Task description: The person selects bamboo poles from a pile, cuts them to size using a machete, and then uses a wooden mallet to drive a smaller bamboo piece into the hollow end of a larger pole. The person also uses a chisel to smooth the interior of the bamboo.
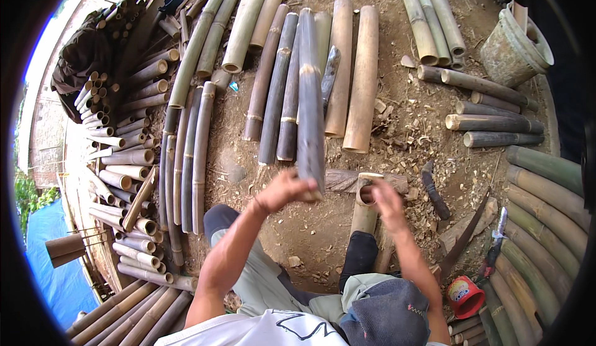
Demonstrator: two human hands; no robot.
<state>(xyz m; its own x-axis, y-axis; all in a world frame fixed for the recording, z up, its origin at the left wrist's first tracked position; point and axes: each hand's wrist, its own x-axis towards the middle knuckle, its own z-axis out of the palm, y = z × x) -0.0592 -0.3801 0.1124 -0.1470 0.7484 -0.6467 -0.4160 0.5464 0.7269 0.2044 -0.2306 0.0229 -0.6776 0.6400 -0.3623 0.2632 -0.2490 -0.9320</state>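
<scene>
Looking down at a dirt work area littered with pale chips, a seated person has both bare hands out in front. A long dark bamboo pole (309, 104) reaches from the left hand (279, 191) toward the far side, crossing in front of a row of cut poles (273, 91). The left hand's fingers meet the pole's near end; whether they are closed firmly round it, I cannot tell. The right hand (389, 204), a little blurred, has loosely spread fingers and appears to hold nothing; it is just beside a pale bamboo piece (364, 215) with a hole in its top, between the two hands. The step in hand looks like moving or placing the dark pole; the next move seems to call for steadying its long far end so it clears its neighbours. To the right, a dark curved piece (434, 191) lies among the chips, with a red tub (465, 297) nearer the person. Stacked bamboo (136, 158) fills the left side, and a dirty pale bucket (512, 45) is at far right.
</scene>
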